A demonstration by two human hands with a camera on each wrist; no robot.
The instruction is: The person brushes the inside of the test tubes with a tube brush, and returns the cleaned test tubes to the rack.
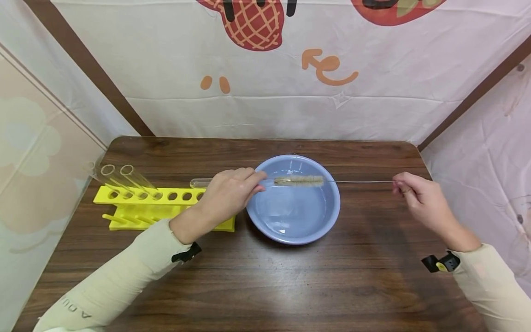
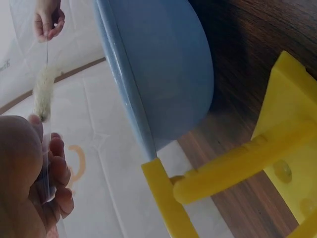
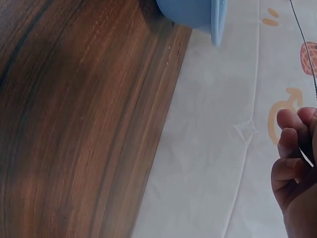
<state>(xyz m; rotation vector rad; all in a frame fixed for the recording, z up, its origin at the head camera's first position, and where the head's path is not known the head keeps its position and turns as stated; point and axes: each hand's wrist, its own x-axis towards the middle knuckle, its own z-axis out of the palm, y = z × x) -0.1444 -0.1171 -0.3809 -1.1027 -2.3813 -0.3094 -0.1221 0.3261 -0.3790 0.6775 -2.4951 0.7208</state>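
My left hand (image 1: pixel 230 191) grips a clear glass test tube (image 1: pixel 200 183) lying level, its rounded end sticking out left of the hand. At the tube's mouth, over the blue basin (image 1: pixel 336 203), are the pale bristles of a test tube brush (image 1: pixel 307 180), their left part overlapping the glass. The brush's thin wire handle (image 1: pixel 361 181) runs right to my right hand (image 1: pixel 427 203), which pinches its end between thumb and fingers. In the left wrist view, curled fingers (image 2: pixel 62 173) wrap the tube, with the bristles (image 2: pixel 44 91) just beyond the thumb.
A yellow test tube rack (image 1: pixel 163 212) stands left of the basin, partly behind my left arm. Several clear tubes (image 1: pixel 134 177) lean in its left holes. Water lies in the basin. A printed cloth (image 1: pixel 265 115) hangs behind the wooden table (image 1: pixel 290 286).
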